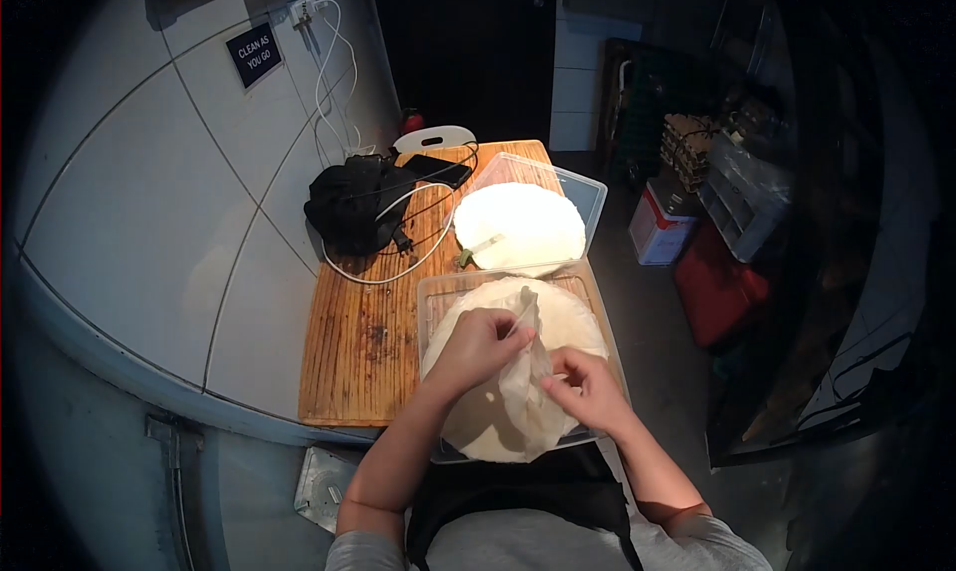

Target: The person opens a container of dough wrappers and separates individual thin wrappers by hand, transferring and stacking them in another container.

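Note:
A thin, pale, floppy sheet (522, 392), like a round flatbread or wrapper, hangs in folds between my hands. My left hand (480, 344) pinches its upper edge. My right hand (588, 387) has its fingers closed at the sheet's right side. Below lies a stack of round pale sheets (468, 307) inside a clear plastic container (424, 297) at the table's near right. Beyond it, another round white stack (523, 223) rests on a clear plastic lid or tray (592, 195). My hands and the lifted sheet hide part of the near stack.
The wooden table (349, 357) also carries a black bag (357, 203), a dark phone (438, 171) and a white cable (349, 277). A tiled wall (129, 163) borders the left. A red and white box (659, 228) and a red container (719, 282) stand on the floor at right.

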`<control>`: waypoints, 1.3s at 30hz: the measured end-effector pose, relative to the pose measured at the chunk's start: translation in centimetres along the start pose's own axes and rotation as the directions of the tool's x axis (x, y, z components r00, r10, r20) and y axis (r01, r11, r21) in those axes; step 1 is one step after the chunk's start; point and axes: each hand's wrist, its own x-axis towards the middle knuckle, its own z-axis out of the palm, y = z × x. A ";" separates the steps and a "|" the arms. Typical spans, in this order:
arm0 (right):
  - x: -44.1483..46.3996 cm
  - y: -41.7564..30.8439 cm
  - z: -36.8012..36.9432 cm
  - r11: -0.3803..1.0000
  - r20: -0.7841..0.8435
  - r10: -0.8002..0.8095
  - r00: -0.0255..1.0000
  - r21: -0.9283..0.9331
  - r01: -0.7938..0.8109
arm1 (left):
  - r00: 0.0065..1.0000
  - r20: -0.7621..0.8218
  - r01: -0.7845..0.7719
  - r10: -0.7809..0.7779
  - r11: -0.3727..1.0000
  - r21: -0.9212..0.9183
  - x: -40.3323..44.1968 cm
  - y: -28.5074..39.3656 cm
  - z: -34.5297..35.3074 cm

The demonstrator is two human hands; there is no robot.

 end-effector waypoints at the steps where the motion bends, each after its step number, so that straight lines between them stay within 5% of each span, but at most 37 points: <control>1: 0.6 -0.5 0.0 1.000 -0.092 -0.016 0.996 0.003 0.016 | 1.000 -0.005 0.003 -0.003 1.000 0.000 -0.1 0.1 0.3; 2: 1.2 -0.8 -0.2 1.000 -0.183 -0.029 0.983 0.005 0.031 | 1.000 -0.008 0.007 -0.007 1.000 -0.001 -0.4 0.2 0.7; 5: 2.7 -0.4 -1.0 0.965 -0.038 0.111 0.993 -0.235 -0.117 | 0.998 -0.060 -0.002 0.000 0.999 -0.033 -1.1 -0.3 1.6; 8: 3.0 0.2 -1.5 0.966 -0.091 0.140 0.986 -0.206 -0.156 | 0.987 -0.159 -0.018 0.016 1.000 -0.015 -1.7 -0.7 0.2; 12: 2.5 2.9 -2.3 0.971 -0.187 0.226 0.956 0.119 -0.206 | 0.956 -0.290 0.022 -0.049 0.995 -0.095 -3.3 -2.7 -1.6; 18: 2.5 0.3 -1.8 0.807 -0.032 0.237 0.971 0.563 -0.179 | 0.967 -0.235 0.066 -0.104 0.984 -0.163 -4.3 -5.0 -1.6; 21: 2.4 1.2 -1.2 0.914 0.147 0.216 0.965 0.319 -0.253 | 0.971 -0.235 -0.067 0.044 0.993 -0.093 -3.4 -2.1 -0.8; 23: 2.7 1.0 -0.6 0.907 0.143 0.124 0.982 0.384 -0.170 | 0.957 -0.217 -0.192 0.194 0.981 0.027 -2.4 -1.0 -1.2; 26: 3.1 -0.8 -0.2 0.934 0.032 -0.021 0.999 0.357 0.008 | 0.990 -0.137 0.029 -0.031 0.999 -0.022 -1.7 -0.4 -1.8; 28: 3.6 -4.6 -0.5 0.976 0.005 -0.009 1.000 0.219 0.008 | 0.990 -0.140 -0.020 0.017 1.000 -0.023 -1.8 -0.4 -1.5; 31: 4.7 -4.0 -1.3 0.930 0.245 -0.215 0.945 -0.244 0.275 | 0.984 -0.178 -0.043 0.025 0.994 -0.099 -2.1 0.0 -0.6; 39: 4.7 -2.6 -4.5 0.991 -0.009 0.096 0.995 0.099 -0.095 | 0.863 -0.496 -0.099 0.101 0.995 0.031 -3.6 -1.8 -2.8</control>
